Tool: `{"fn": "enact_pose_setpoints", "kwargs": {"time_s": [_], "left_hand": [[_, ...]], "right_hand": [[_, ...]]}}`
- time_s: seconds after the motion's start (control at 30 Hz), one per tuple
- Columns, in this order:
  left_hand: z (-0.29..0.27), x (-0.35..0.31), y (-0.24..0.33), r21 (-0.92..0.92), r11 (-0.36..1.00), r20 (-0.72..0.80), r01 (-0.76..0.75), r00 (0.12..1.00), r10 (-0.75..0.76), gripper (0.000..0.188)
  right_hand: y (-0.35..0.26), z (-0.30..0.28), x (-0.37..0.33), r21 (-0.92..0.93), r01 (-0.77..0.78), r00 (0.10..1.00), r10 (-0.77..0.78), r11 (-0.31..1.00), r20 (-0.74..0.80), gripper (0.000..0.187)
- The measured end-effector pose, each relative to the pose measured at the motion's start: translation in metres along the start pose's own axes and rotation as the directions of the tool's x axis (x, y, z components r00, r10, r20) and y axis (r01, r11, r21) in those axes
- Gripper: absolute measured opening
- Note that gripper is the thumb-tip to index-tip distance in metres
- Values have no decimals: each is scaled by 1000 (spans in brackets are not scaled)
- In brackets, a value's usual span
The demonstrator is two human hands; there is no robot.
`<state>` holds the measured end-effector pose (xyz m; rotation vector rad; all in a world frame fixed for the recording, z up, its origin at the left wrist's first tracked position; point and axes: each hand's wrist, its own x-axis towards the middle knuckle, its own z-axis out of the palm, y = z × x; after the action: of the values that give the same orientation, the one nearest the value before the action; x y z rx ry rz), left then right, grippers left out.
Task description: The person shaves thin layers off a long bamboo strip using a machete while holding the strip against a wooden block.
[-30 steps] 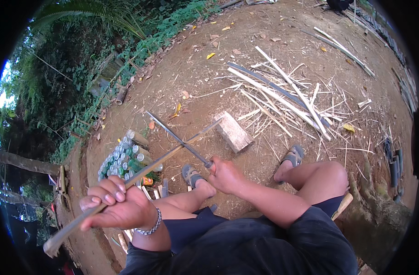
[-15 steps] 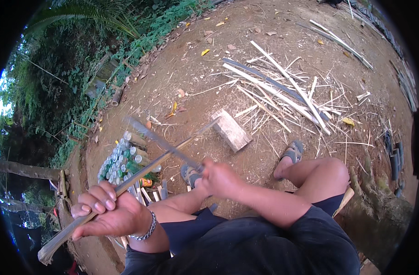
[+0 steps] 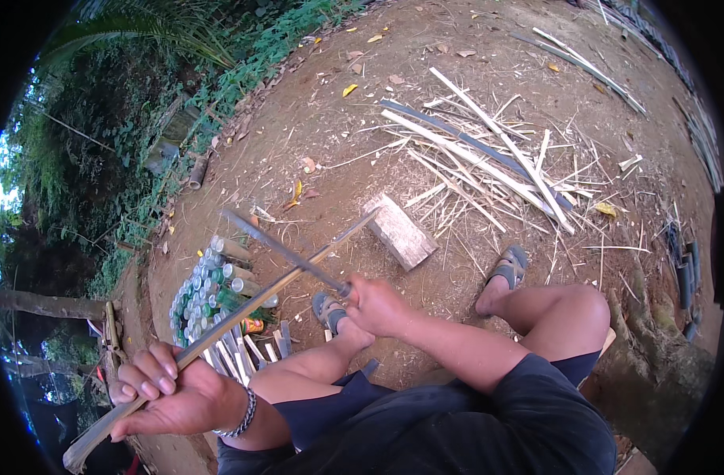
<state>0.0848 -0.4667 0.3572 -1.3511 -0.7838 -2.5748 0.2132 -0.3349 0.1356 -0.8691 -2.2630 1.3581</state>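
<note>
My left hand (image 3: 189, 398) is wrapped round a long split bamboo strip (image 3: 247, 307) near its frayed lower end. The strip slants up and away to the right, its far tip meeting the upper left part of a squared wooden block (image 3: 401, 232) on the ground. Closed on the handle of a machete (image 3: 276, 245), my right hand (image 3: 378, 305) is in front of my body. The blade points up and to the left and crosses the strip about midway. The handle is mostly hidden in my fist.
Beyond the block lies a heap of pale bamboo strips (image 3: 477, 162) and shavings. Bottles (image 3: 212, 289) are stacked at the left, beside upright cut slats (image 3: 234, 352). A tree trunk base (image 3: 655, 348) rises at the right. Green plants (image 3: 243, 75) border the dirt ground.
The machete, blurred before, now shows sharper, with its tip slightly lower and to the right. My left hand and its end of the strip have sunk a little.
</note>
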Motion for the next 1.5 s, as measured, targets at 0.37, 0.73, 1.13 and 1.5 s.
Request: {"fn": "enact_pose_setpoints", "kwargs": {"time_s": [0.37, 0.73, 1.13, 1.5], "left_hand": [[-8, 27, -8, -40, 995, 29, 90, 996, -89, 42], [-11, 62, -26, 39, 996, -32, 80, 996, -79, 43], [-21, 78, -30, -20, 979, 25, 204, 979, -204, 45], [-44, 78, -34, 95, 975, -80, 200, 978, -193, 50]], "right_hand": [[79, 2, 40, -64, -200, 977, 204, 978, 68, 34], [109, -18, 74, -22, -344, 919, 341, 939, 199, 31], [187, -8, 74, -124, -426, 899, 435, 896, 52, 30], [267, 4, 47, 686, -582, 689, 713, 437, 130, 10]]}}
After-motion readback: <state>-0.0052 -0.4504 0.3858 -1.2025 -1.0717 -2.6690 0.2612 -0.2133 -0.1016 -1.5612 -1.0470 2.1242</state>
